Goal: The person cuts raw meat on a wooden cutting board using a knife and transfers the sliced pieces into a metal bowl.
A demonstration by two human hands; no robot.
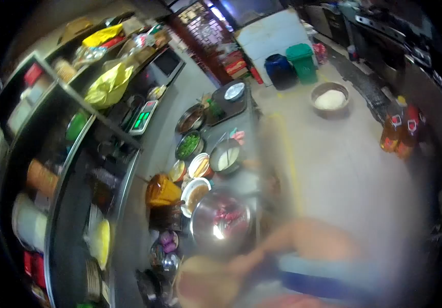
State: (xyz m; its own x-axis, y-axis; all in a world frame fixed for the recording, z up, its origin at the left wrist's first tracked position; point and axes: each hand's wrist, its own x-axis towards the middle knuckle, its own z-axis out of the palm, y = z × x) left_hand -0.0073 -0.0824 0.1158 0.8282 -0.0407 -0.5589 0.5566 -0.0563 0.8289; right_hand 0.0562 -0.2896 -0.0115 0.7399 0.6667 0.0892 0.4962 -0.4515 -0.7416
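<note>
My right forearm reaches in from the lower right, and my right hand (pixel 249 263) is at the edge of a round, pale wooden board (pixel 192 267). The hand is smeared, so its fingers and anything in them cannot be made out. A blurred reddish patch, perhaps meat, is on the board. Just beyond the board stands a large shiny steel bowl (pixel 198 228) with dark red pieces (pixel 231 218) in it. A blurred skin-coloured patch at the bottom edge may be my left arm; my left hand does not show.
Along the counter are a white bowl of brown liquid (pixel 198 194), a bowl of chopped greens (pixel 189 146), a yellow jug (pixel 162 190) and a lit scale (pixel 143 118). Shelves line the left. On the floor are a basin (pixel 329 97), oil bottles (pixel 393 128) and a green bin (pixel 301 61).
</note>
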